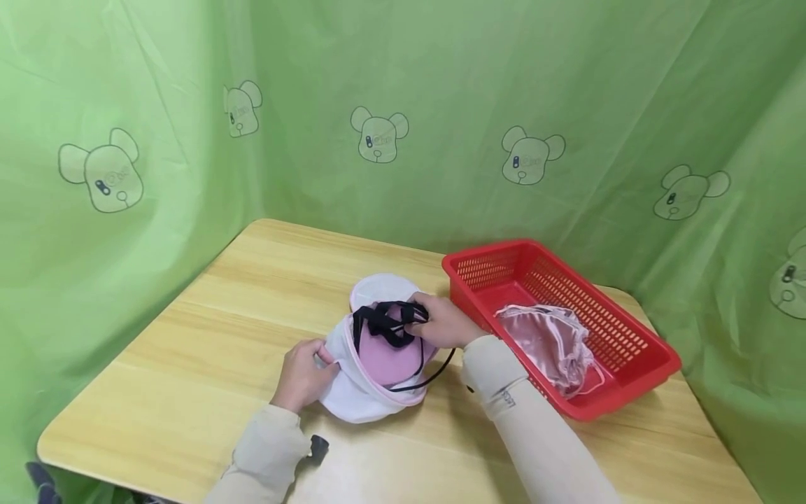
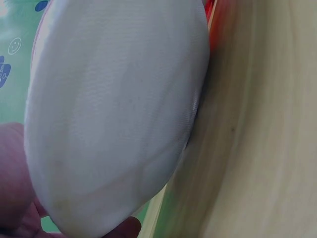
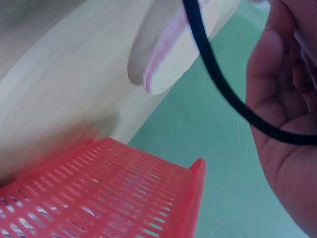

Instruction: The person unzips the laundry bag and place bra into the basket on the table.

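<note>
A white mesh pouch (image 1: 352, 399) with pink trim lies on the wooden table, its round lid (image 1: 376, 288) folded back. My left hand (image 1: 303, 374) pinches the pouch's left side; in the left wrist view the white mesh wall (image 2: 114, 114) fills much of the picture. In the pouch's mouth sits a pink, smooth-looking piece (image 1: 390, 360) with bundled black straps (image 1: 385, 325) on top. My right hand (image 1: 446, 322) holds the straps, fingers curled at their right end. A thin black cord (image 3: 218, 82) loops out beside that hand.
Right of the pouch stands a red perforated plastic basket (image 1: 630, 406), close to my right forearm. Inside it lies a shiny pink drawstring bag (image 1: 544, 343). A small black object (image 1: 318, 448) is beside my left sleeve. A green curtain (image 1: 441, 70) surrounds the table's back and sides.
</note>
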